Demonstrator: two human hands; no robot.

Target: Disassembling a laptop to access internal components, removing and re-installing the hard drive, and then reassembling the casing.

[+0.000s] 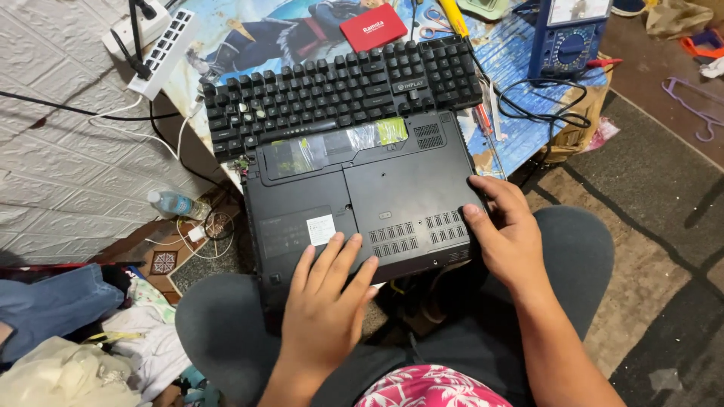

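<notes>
At the far left of the frame a heap of clothes lies on the floor, and just above it a small plastic water bottle rests on its side near a tangle of white cable. In the upper left a white power strip sits at the edge of the low worktop, against a white textured wall.

Along the upper centre a black keyboard lies slanted on the worktop, its near edge just beside the far edge of a black laptop. The laptop is turned underside up in the middle of the frame, resting partly on the person's lap and reaching up to the worktop, with its vent slots and a white label facing the camera.

The left hand lies flat on the laptop's near edge at lower centre, its grip spread, fingers extended on the base panel and pinching nothing. To the right, the right hand holds the laptop's right edge, its grip spread too, fingers resting on the panel by the vents.

A red flat case lies above the keyboard. In the upper right a blue multimeter stands with black leads coiled below it.
</notes>
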